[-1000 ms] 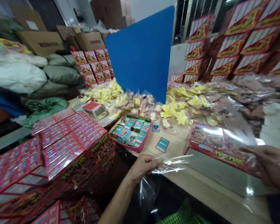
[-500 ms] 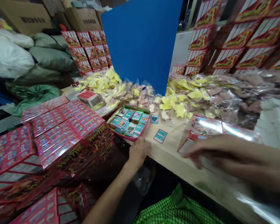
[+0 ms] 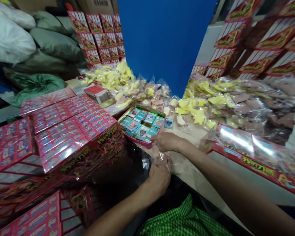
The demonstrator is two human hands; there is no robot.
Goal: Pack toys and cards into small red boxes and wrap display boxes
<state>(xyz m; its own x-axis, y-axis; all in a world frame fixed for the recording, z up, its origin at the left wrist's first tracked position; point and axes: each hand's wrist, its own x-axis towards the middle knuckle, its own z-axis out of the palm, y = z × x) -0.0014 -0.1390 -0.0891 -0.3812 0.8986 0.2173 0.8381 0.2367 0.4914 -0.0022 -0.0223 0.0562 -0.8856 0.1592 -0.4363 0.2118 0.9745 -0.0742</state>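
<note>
My left hand [image 3: 159, 177] is at the table's near edge, its fingers closed on a sheet of clear plastic film [image 3: 170, 160]. My right hand [image 3: 166, 141] reaches across to the left and rests, fingers curled, on the wooden table [image 3: 194, 177] just beside a pink tray of teal cards [image 3: 142, 124]. What lies under its fingers is hidden. One loose teal card [image 3: 168, 123] lies right of the tray. A red box wrapped in shiny film [image 3: 250, 152] lies on the table beyond my right forearm.
Stacks of red boxes [image 3: 64, 137] fill the left side and more [image 3: 258, 49] line the back right. Bagged yellow and pink pieces [image 3: 204, 108] cover the far table. A blue divider [image 3: 164, 42] stands behind, with sacks [image 3: 39, 49] at far left. Green checked cloth [image 3: 184, 223] covers my lap.
My right hand left the wrapped red box and swung left across the table to the card tray. My left hand dropped lower at the table edge, holding film. The view tilted down.
</note>
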